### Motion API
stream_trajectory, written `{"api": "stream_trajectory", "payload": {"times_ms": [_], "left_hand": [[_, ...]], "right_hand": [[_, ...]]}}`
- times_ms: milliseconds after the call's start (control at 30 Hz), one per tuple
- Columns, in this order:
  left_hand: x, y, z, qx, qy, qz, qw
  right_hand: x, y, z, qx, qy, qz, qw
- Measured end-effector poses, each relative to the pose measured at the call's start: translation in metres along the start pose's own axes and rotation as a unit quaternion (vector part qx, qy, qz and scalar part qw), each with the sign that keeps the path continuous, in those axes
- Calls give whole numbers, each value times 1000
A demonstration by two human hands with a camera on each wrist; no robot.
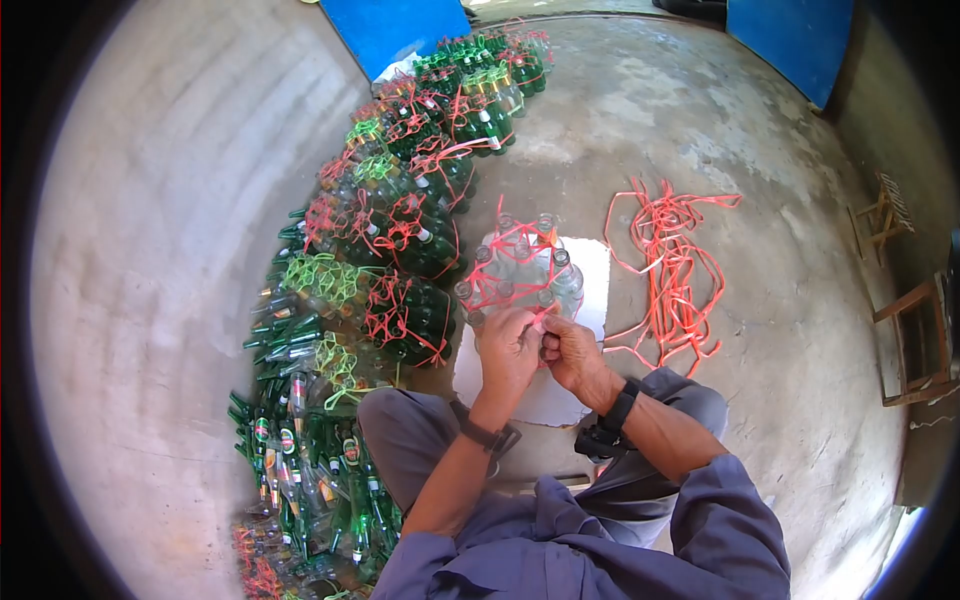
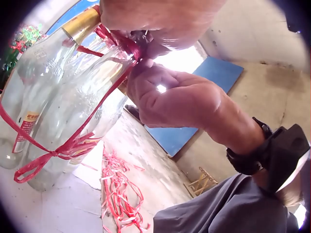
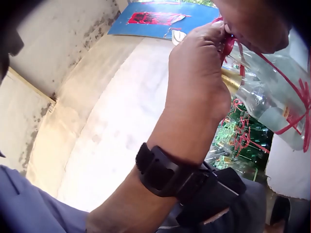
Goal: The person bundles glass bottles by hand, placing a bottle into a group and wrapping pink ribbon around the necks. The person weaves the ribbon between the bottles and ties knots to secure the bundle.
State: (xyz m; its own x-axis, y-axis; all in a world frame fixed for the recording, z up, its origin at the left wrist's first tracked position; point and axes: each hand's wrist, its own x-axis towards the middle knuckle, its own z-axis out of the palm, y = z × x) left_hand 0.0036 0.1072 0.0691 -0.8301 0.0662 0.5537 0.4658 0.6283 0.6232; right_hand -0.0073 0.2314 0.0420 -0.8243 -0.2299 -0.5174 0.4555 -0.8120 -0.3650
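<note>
A cluster of clear glass bottles [image 1: 568,282] stands upright, with red plastic twine [image 2: 52,154] knotted round the bodies and laced among the necks. At its near side, my left hand [image 1: 508,352] and right hand [image 1: 577,360] meet at the bottle tops. Both hands pinch the red twine [image 2: 130,47] between thumb and fingers, close beside a bottle neck. One neck wears gold foil [image 2: 81,25]. In the wrist views, the fingertips partly hide the twine where it is held. A white board [image 1: 592,262] lies under the bottles.
Loose red twine [image 1: 668,265] lies heaped on the floor to the right. Tied bundles of green bottles [image 1: 410,310] line the left side, with loose bottles [image 1: 345,490] lying nearer me. A wooden stool [image 1: 885,215] and a wooden frame [image 1: 920,340] stand far right.
</note>
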Motion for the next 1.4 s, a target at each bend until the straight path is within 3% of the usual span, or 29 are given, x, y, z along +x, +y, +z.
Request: {"api": "stream_trajectory", "payload": {"times_ms": [200,500,700,800,1000,1400], "left_hand": [[-1,-3,2,-4,10,4,1000],[0,-6,2,2,17,17,1000],[7,-4,1,47,-8,41,998],[10,-1,1,57,-50,10,997],[11,-4,7,48,-3,33,998],[10,-4,11,45,2,-20,999]], "right_hand": [[10,6,-8,56,-12,39,998],[16,2,-12,22,-49,30,998],[14,-1,-11,18,-74,22,997],[12,-4,-7,20,-78,28,996],[12,-3,-4,-11,-75,28,997],[5,-3,3,-28,-20,14,999]]}}
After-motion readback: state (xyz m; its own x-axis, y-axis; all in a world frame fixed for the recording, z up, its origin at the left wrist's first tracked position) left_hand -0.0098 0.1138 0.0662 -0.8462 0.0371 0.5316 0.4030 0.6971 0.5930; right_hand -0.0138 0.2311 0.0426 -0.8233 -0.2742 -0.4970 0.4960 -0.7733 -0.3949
